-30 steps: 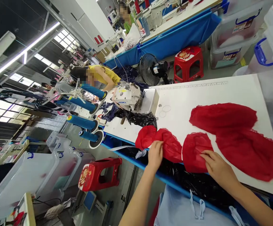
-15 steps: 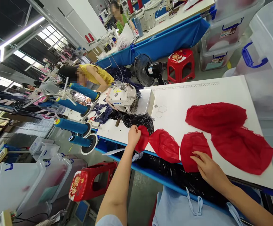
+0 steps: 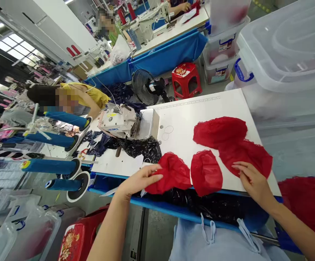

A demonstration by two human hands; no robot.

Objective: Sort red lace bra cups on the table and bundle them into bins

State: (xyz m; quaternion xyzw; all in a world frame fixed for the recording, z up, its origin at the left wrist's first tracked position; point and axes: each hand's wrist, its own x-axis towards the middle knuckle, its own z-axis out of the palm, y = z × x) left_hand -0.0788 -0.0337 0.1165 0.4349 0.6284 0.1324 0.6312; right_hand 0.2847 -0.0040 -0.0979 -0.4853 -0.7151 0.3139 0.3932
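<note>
Left hand has let go of the left red piece, which was stretched out toward the machine a half-second ago and now lies bunched; thumb and fingers are apart at its left end, contact unclear. Right hand has moved off the middle red piece onto the large red pair, right of centre; can't tell whether that grip pinches cloth. Likely means the left piece is placed and attention is shifting right. Edges: left and middle pieces lap the near edge of the white surface, above black plastic, so could slip off. Open room: bare surface mid-frame, between sewing machine and pair. Clear storage box crowds the upper right.
</note>
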